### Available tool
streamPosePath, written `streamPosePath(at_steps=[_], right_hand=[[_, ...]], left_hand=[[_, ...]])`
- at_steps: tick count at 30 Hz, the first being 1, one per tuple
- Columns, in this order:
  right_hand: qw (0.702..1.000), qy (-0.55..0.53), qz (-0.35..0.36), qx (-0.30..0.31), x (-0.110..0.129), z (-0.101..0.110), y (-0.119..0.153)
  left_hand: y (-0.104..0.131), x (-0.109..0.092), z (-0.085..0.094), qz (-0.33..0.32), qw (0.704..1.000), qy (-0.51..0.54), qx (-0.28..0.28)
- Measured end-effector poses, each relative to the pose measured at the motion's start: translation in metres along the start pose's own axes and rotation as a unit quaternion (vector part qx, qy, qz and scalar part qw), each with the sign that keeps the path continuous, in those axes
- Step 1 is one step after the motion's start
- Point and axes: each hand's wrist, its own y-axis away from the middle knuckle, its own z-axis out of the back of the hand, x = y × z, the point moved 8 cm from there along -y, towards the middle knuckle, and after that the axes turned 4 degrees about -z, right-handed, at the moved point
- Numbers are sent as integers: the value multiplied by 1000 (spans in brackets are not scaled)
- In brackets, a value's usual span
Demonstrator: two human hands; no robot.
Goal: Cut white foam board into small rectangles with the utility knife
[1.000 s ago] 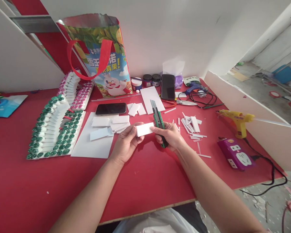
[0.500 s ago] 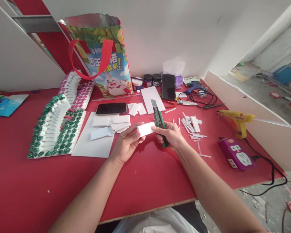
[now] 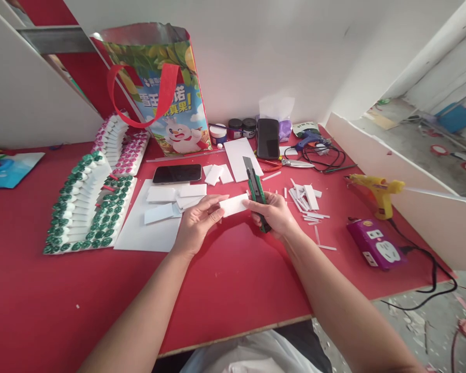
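Note:
Between my hands, above the red table, is a small white foam board piece point(image 3: 233, 205). My left hand point(image 3: 202, 220) pinches its left end between thumb and fingers. The thumb of my right hand point(image 3: 274, 215) presses on its right end. In that same right hand lies a green and black utility knife point(image 3: 257, 194), its blade out and pointing away from me. Several cut white pieces point(image 3: 162, 194) rest on a larger white board point(image 3: 140, 233) beyond my left hand. Thin white offcut strips point(image 3: 305, 199) lie in a pile to the right of the knife.
A printed bag point(image 3: 159, 98) stands at the back, near a black phone point(image 3: 177, 173). Green-tipped white craft work point(image 3: 89, 207) sits at the left. To the right are a yellow glue gun point(image 3: 378, 191), a purple power socket point(image 3: 376, 243) with a cable, and scissors point(image 3: 295, 163).
The view has shifted slightly. The fingers of my left hand have opened out a little on the white piece, while my right hand keeps its hold on the knife.

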Motion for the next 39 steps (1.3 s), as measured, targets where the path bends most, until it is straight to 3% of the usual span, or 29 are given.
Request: streamPosePath(at_steps=[2, 6, 8, 11, 20, 31, 39], right_hand=[[1000, 8, -4, -9, -1, 2, -1], [999, 26, -29, -17, -6, 0, 1], [999, 38, -37, -13, -8, -3, 3], [998, 52, -39, -6, -10, -7, 5], [997, 76, -33, 6, -16, -8, -1], [995, 94, -43, 2, -15, -7, -2], [986, 157, -63, 9, -13, -7, 2]], left_hand=[[1, -14, 5, -71, 989, -129, -23], [10, -37, -10, -224, 916, -332, 0], [14, -37, -22, -259, 884, -388, 26], [16, -29, -34, -263, 860, -434, 56], [16, -23, -41, -272, 827, -485, 81], [15, -20, -38, -259, 845, -463, 67], [16, -23, -35, -280, 835, -470, 63]])
